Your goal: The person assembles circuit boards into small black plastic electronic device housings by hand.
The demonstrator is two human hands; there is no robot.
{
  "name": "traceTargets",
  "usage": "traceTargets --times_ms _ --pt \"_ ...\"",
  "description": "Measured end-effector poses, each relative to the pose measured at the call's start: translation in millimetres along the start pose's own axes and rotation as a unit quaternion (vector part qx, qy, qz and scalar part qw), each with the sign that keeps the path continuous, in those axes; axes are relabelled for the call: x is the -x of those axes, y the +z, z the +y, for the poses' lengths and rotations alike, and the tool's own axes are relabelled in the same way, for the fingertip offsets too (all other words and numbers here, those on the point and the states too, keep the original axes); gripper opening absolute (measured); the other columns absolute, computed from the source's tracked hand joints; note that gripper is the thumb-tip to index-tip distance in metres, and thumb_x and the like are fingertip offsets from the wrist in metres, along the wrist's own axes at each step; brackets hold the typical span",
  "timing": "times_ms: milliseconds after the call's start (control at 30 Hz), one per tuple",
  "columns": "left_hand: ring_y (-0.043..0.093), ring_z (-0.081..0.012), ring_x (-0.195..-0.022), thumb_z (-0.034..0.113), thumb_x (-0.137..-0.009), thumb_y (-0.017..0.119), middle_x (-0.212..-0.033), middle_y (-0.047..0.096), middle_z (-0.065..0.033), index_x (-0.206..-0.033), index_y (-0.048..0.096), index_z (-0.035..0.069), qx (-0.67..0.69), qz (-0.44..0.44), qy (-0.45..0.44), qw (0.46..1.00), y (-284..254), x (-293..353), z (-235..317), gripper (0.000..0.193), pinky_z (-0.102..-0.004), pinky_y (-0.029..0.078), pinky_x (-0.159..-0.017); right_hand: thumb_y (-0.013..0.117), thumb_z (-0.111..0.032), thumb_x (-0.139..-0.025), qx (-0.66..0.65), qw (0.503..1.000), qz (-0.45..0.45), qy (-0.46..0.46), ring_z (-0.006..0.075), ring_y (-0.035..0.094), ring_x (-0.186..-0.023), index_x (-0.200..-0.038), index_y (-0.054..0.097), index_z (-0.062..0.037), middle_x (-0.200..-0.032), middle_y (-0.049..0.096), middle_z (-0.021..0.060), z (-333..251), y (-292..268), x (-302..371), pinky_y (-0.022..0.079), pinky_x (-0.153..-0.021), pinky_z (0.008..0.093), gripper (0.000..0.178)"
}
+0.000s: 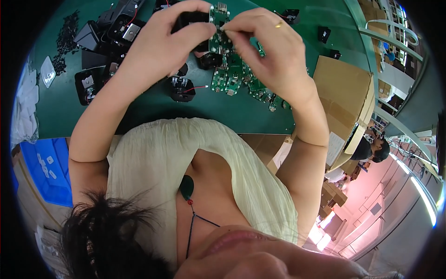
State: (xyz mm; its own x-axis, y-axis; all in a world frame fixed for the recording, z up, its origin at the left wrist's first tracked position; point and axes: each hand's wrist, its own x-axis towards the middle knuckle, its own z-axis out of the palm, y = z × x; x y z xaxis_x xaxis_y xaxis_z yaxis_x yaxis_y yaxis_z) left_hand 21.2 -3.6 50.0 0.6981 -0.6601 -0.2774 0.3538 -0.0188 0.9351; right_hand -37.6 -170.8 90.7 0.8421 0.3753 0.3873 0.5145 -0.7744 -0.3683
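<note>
My left hand is closed round a black plastic housing, with its thumb reaching the edge of a green circuit board. This board stands beside the housing at the far side of the table. My right hand pinches at the board's near face. Whatever sits between those fingertips is too small to make out. Below the hands lies a spread of loose green circuit boards. Nearer to me, a small black housing with a red wire rests on the table.
Several black housings crowd the left of the green table. A pile of small black parts and a white tray lie farther left. An open cardboard box stands right; a blue bin sits low left. Another person is beyond.
</note>
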Motion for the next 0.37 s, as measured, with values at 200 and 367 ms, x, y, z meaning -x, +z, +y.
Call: traceTargets --times_ms 200,367 --pt "0.057 -0.0090 -0.062 0.009 -0.082 0.052 -0.080 0.059 -0.0080 -0.107 0.053 0.004 0.168 -0.098 -0.071 0.978 -7.9 1.4 8.1 0.025 -0.0174 0.039 -0.046 0.062 0.000 -0.074 -0.026 0.999 -0.001 0.028 0.0235 0.057 -0.074 -0.098 0.052 0.0003 -0.085 0.056 0.0132 -1.8 -13.6 2.7 0.046 -0.062 0.0308 0.027" --pt "0.054 -0.0061 -0.056 0.015 -0.083 0.052 -0.079 0.060 -0.0062 -0.113 0.051 0.005 0.004 -0.009 -0.036 0.999 -1.3 3.0 7.9 0.031 -0.0158 0.025 -0.032 0.061 0.001 -0.074 0.004 0.999 -0.005 0.048 0.0233 0.057 -0.077 -0.102 0.052 0.0001 -0.088 0.057 0.0133 3.0 -3.7 9.1 0.047 -0.065 0.0297 0.030"
